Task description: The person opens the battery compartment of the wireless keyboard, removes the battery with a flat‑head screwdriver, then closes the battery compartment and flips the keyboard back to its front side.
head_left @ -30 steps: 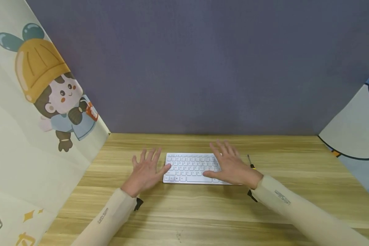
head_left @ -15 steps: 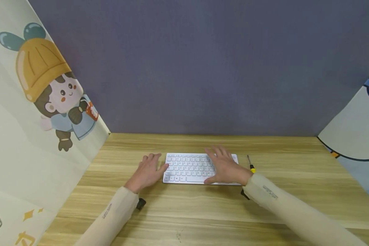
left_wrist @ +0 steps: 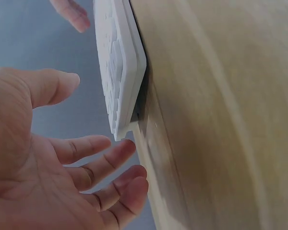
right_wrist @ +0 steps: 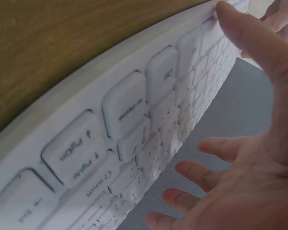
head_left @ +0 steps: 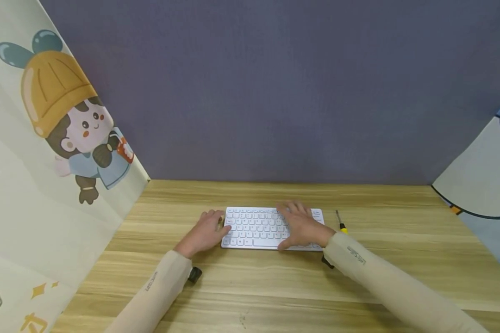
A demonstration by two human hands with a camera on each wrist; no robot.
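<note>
Head view: a slim, white, rectangular plastic keyboard is lying between the 2 hands, its long axis running left to right. The left hand, loose and holding nothing, is sitting just beside its left end. The right hand, spread and gripping nothing, is covering its right part: that's the nearer of the 2. Right of that hand, a thin-shafted screwdriver with a yellow-and-black handle is lying. Lettering on the cream cloth right sleeve is seemingly reading "LetsSlim".

Left wrist: the keyboard's corner is showing just beyond the relaxed fingertips; touch, can't tell.

Right wrist: beside the open hand, white square-cornered keys are reading "PgDn", "PgUp", "End".
</note>
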